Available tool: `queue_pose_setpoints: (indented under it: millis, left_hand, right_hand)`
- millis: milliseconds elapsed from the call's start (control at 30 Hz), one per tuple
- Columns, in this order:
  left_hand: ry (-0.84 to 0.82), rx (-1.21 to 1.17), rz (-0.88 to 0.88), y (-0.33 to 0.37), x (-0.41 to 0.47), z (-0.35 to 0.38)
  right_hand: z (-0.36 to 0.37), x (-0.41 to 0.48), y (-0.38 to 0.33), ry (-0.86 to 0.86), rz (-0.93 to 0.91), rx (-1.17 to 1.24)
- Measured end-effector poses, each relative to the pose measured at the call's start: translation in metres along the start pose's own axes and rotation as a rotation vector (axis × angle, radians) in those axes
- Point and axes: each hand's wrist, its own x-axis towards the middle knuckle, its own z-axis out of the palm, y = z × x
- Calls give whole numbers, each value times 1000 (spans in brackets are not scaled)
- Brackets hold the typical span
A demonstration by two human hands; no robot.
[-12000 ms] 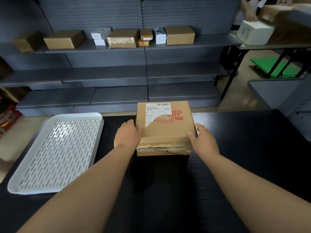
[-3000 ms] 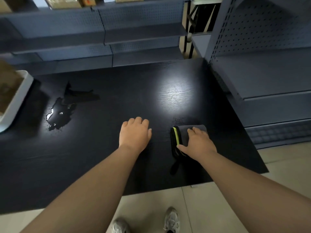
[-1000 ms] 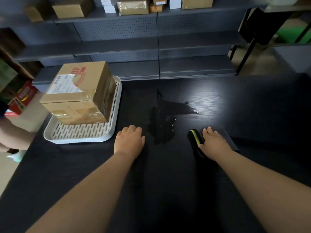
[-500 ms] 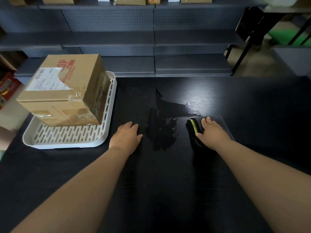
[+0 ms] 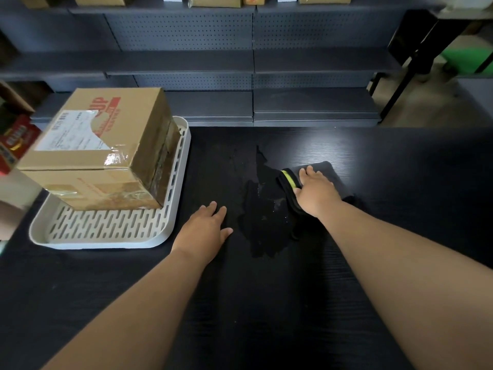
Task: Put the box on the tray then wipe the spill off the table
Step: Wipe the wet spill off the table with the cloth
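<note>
Presently, the first step reads as complete: the box (image 5: 90, 148) sits on the slotted tray (image 5: 106, 236) at the left of the table (image 5: 400, 169), toward the tray's far end. The wiping step is under way but unfinished, judging by the spill (image 5: 262, 222) that shows as a wet patch between the two hands. The right hand (image 5: 316, 194) lies flat on the dark cloth (image 5: 324, 170), fingers (image 5: 309, 173) extended and close together, pressing down rather than clamped around it. The cloth's yellow-striped edge touches the spill's right margin. The left hand (image 5: 206, 231) rests palm-down on the table just left of the spill, fingers slightly spread, holding nothing.
</note>
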Motion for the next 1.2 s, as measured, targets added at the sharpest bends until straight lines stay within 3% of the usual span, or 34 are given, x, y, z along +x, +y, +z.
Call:
queue_pose_setpoints:
  millis: [267, 533, 933, 1200]
  left_hand:
    - [-22, 36, 9, -2, 0, -1]
    - [-47, 63, 9, 0, 0, -7]
    - [-79, 37, -9, 0, 1, -5]
    - [-123, 36, 14, -3, 6, -8]
  right_hand:
    - [5, 5, -44, 11, -233, -36]
    - [20, -34, -29, 0, -373, -32]
    - [49, -103, -15, -18, -433, -22]
    - [41, -71, -24, -9, -403, -6]
